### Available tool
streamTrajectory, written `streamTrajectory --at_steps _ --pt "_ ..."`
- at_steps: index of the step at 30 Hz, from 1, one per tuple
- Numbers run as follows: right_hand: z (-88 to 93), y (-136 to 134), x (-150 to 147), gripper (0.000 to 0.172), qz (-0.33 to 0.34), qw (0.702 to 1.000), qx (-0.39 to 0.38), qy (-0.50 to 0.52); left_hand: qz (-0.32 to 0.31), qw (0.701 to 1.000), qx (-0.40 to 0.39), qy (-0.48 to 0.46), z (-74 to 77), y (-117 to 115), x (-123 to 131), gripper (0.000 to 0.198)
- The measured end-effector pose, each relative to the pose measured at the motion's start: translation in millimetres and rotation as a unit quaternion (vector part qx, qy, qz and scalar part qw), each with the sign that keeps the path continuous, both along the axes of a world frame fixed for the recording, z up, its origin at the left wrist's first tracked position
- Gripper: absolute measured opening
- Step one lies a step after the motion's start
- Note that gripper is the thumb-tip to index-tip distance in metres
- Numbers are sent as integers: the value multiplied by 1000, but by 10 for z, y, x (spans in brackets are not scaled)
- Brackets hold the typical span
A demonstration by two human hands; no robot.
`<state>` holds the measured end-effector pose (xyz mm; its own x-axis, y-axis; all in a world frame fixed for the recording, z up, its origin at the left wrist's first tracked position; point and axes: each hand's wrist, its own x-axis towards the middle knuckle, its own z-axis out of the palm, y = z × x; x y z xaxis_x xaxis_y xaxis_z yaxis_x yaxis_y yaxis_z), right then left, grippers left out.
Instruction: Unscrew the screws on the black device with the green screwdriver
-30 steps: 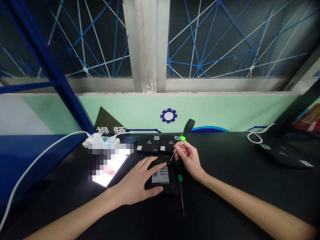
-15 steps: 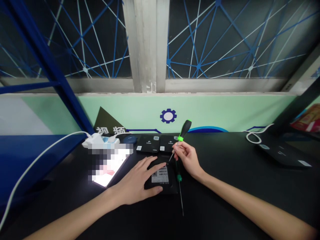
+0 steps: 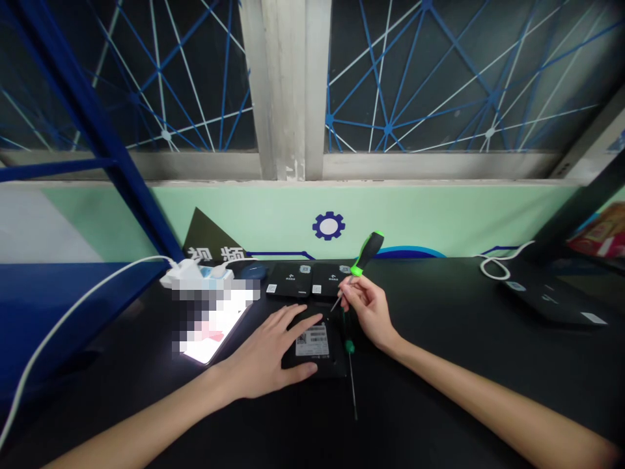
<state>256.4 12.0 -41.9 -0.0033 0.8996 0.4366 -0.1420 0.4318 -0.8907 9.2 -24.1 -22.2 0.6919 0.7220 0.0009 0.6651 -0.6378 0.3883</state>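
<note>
My left hand (image 3: pixel 276 352) lies flat with fingers spread on a black box (image 3: pixel 336 365) that has a white printed label (image 3: pixel 313 341) facing up. My right hand (image 3: pixel 368 309) pinches the metal shaft of a black and bright-green screwdriver (image 3: pixel 370 253). The tool leans with its handle up and to the right. Its tip is by the box's upper right corner; whether it touches the box I cannot tell. A second screwdriver (image 3: pixel 349 345) with a dark green handle lies beside the box's right edge, its shaft pointing toward me.
Behind the box lie two similar black boxes, one at left (image 3: pixel 288 281) and one at right (image 3: pixel 325 277). A lit phone (image 3: pixel 219 326), a white power strip (image 3: pixel 195 277) and a dark mouse (image 3: pixel 254 271) are at left. Another black device (image 3: pixel 551 303) and a white cable (image 3: pixel 495 267) are at right.
The screwdriver in my right hand has tilted further to the right, and its tip has shifted up slightly. My left hand stays on the box.
</note>
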Motion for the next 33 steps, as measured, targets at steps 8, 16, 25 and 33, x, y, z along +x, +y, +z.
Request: streamTrajectory --at_steps 8,16,25,33 --pt "35 -99 4 19 1 990 53 -127 4 1000 -3 -8 2 -7 -4 80" --pt "116 -187 42 14 11 925 202 -322 4 1000 2 -18 30 -11 11 79" --pt "28 -128 44 17 46 951 144 -270 -2 1000 11 -26 -12 -2 -11 79" --pt "61 -151 32 20 44 957 132 -255 -1 1000 3 -15 5 2 0 80"
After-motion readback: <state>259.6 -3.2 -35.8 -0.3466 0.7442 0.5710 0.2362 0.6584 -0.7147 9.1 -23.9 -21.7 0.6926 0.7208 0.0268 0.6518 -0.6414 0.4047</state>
